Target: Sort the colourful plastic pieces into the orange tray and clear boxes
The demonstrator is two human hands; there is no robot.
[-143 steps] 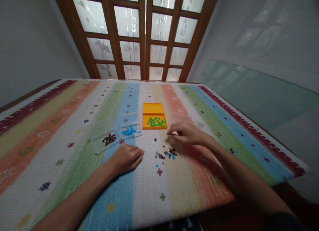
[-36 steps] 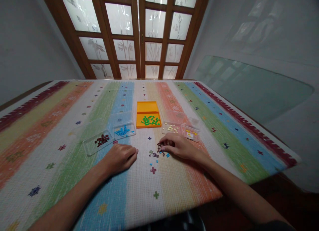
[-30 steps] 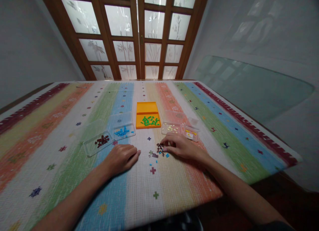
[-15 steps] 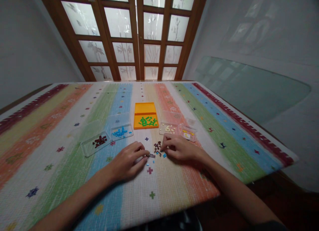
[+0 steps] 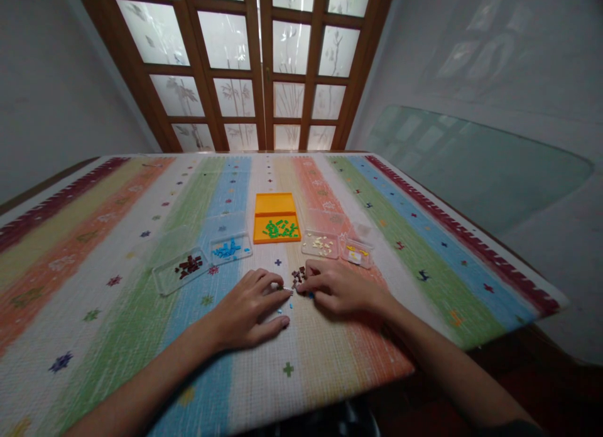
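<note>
My left hand (image 5: 249, 308) rests on the cloth with its thumb spread away from the fingers. Its fingertips touch or lie beside some small greyish pieces (image 5: 288, 290), partly covered by the fingers. Opposite, my right hand (image 5: 342, 289) reaches an index fingertip down to the edge of a small pile of brown building bricks (image 5: 298, 275). Its thumb stays apart from that fingertip, and no held piece shows. Under the right hand a blue piece (image 5: 311, 294) is mostly hidden. Tiny light-blue bricks (image 5: 291, 306) lie between the hands.
Beyond the hands stand an orange box (image 5: 274, 203) with green bricks, clear boxes with blue bricks (image 5: 229, 248) and dark red bricks (image 5: 190, 266), and boxes with cream pieces (image 5: 321, 243) and yellow pieces (image 5: 355, 251). A striped cloth (image 5: 117, 299) covers the table.
My left thumb has moved away from the fingers, toward me, and the fingers shifted slightly right over the greyish pieces. My right index fingertip has come down and left to the brown pile's near edge.
</note>
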